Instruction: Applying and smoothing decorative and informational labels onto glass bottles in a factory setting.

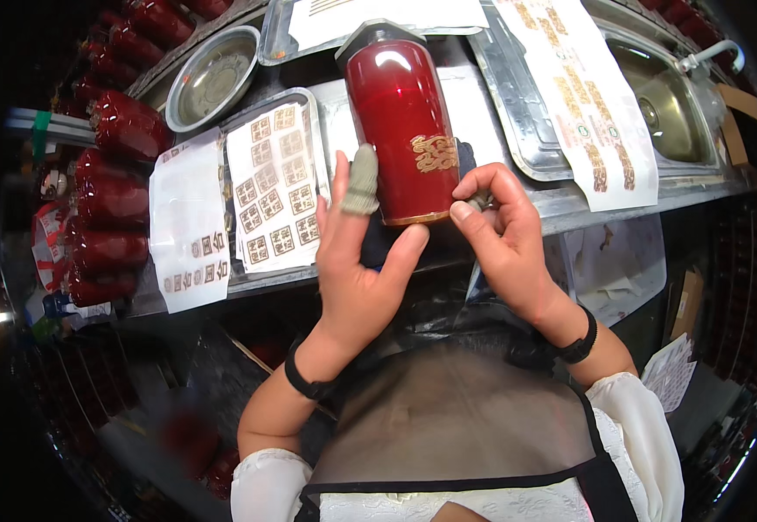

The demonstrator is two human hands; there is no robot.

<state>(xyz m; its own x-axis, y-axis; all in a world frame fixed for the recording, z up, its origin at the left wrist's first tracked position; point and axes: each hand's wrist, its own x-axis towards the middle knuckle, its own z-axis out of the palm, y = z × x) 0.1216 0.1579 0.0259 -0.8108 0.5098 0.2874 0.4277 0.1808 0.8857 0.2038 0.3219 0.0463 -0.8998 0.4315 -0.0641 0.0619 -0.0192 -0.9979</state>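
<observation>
A glossy red bottle [393, 113] lies on the work surface, its dark faceted end pointing away from me and its gold-rimmed base toward me. A gold ornamental decal [435, 154] sits on the right of its lower body. My left hand [352, 270] grips the bottle's near left side, the thumb against the base edge. A grey-green knitted finger cover [361, 181] is on one of its fingers. At the lower right of the bottle, just below the decal, my right hand [504, 230] has thumb and index finger closed in a pinch; what they hold is too small to tell.
Printed decal sheets [274, 187] lie on a tray at left, and a long decal sheet [583, 104] hangs over the right tray. A round metal basin [213, 78] stands at far left, a sink [665, 113] at right. Several red bottles [126, 122] line the left side.
</observation>
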